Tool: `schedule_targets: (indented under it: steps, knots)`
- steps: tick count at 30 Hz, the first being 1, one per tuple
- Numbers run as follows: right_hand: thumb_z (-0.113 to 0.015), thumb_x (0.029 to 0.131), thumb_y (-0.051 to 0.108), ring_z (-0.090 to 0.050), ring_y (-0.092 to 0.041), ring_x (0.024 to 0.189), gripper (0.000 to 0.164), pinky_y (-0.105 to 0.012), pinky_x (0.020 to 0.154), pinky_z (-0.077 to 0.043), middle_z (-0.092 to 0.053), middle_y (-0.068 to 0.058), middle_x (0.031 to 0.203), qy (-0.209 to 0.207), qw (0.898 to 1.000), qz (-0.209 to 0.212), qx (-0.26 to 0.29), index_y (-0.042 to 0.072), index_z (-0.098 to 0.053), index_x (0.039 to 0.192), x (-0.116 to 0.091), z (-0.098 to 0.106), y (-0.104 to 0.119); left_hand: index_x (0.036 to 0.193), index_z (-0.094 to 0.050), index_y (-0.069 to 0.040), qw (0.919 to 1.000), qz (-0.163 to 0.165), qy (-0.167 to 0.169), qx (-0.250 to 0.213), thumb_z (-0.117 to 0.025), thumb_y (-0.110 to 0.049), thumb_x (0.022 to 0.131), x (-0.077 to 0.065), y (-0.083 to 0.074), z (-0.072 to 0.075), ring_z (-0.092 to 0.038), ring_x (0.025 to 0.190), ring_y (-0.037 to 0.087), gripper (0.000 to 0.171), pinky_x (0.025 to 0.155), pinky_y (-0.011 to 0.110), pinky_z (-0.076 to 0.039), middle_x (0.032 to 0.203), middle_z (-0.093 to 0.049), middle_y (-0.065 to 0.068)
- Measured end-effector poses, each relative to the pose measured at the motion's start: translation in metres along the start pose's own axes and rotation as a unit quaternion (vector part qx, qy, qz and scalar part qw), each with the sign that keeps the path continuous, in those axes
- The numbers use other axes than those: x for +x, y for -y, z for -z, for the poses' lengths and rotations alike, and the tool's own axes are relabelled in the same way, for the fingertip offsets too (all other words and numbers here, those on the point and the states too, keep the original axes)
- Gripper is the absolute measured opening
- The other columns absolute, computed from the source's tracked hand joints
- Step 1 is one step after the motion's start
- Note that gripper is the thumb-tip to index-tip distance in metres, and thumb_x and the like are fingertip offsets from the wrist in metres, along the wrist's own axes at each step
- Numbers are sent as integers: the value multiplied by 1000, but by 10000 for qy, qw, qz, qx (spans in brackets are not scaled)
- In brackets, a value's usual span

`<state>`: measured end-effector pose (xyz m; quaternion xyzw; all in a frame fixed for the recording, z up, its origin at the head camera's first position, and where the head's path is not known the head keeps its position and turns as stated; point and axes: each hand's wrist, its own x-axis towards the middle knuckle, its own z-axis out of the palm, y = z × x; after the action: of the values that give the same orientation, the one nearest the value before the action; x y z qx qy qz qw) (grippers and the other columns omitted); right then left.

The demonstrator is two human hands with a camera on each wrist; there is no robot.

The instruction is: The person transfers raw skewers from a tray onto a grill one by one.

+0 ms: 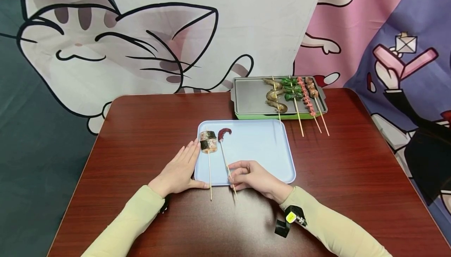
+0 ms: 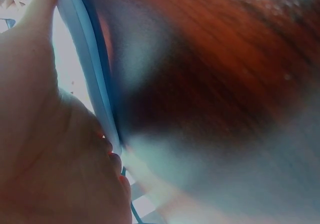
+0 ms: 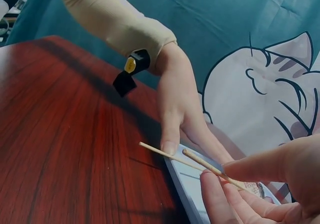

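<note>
A light blue tray [image 1: 264, 147] lies on the table. My left hand [image 1: 177, 173] rests along its left side, fingers straight and thumb at the near rim, beside a skewer of two fish pieces [image 1: 208, 141] with silvery-dark skin. In the head view my right hand [image 1: 255, 180] pinches the stick of a skewer topped by a dark red, curled, tentacle-like piece [image 1: 223, 133]. The right wrist view shows thumb and fingertips on that thin wooden stick [image 3: 205, 163]; the fish skewer's stick [image 3: 155, 149] passes close to the left thumb. The left wrist view shows the palm against the tray rim [image 2: 90, 48].
Behind the tray stands a grey grill plate [image 1: 248, 94] with a green base. On its right lie skewers of shrimp [image 1: 275, 96], green pepper [image 1: 292, 88], pink pieces [image 1: 305, 96] and brown meat [image 1: 311, 87], sticks overhanging the front. A cartoon cloth [image 1: 267, 22] hangs behind.
</note>
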<state>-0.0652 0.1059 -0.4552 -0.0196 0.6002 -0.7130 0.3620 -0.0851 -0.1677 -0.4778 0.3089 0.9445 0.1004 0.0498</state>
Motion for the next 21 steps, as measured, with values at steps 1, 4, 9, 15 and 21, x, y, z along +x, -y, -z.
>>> schedule_targets:
  steps: [1, 4, 9, 15, 21]
  knots:
    - [-60, 85, -6, -65, -24, 77, 43, -37, 72, -55, -61, -24, 95, -1, 10000, -1, -9, -14, -45, 125, 0, 0, 0, 146, -17, 7, 10000, 0, -20, -12, -51, -81, 69, 0, -1, 1, -9, 139, 34, 122, 110, 48, -14, 153, -6, 21]
    - [-60, 84, -7, -65, -26, 78, 44, -37, 71, -55, -60, -25, 96, -38, 10000, 14, -58, -13, -46, 125, -1, 1, 1, 146, -18, 7, 10000, 25, -22, -10, -53, -79, 70, -1, -3, 5, -11, 139, 34, 120, 110, 47, -15, 153, -8, 21]
    - [-62, 82, -6, -65, -27, 79, 45, -38, 70, -55, -61, -23, 95, -100, 9997, 126, -166, -11, -48, 125, -1, 2, -1, 145, -18, 7, 10000, 46, 22, 63, -55, -77, 70, -1, -6, 9, -11, 139, 34, 119, 110, 46, -16, 153, -9, 21]
    - [-65, 80, -5, -66, -27, 77, 47, -40, 69, -55, -62, -21, 93, -225, 9988, 320, -297, -10, -50, 124, -3, 4, -1, 146, -18, 7, 10000, 60, 38, 26, -55, -77, 70, -1, -7, 11, -10, 139, 33, 119, 110, 46, -15, 153, -9, 21]
    - [-65, 80, -4, -66, -30, 78, 46, -41, 69, -55, -61, -25, 94, -320, 9979, 339, -455, -7, -52, 124, -8, 6, 4, 146, -17, 7, 10000, 59, 26, 24, -54, -78, 70, -2, -7, 10, -10, 139, 32, 119, 110, 45, -15, 153, -8, 21]
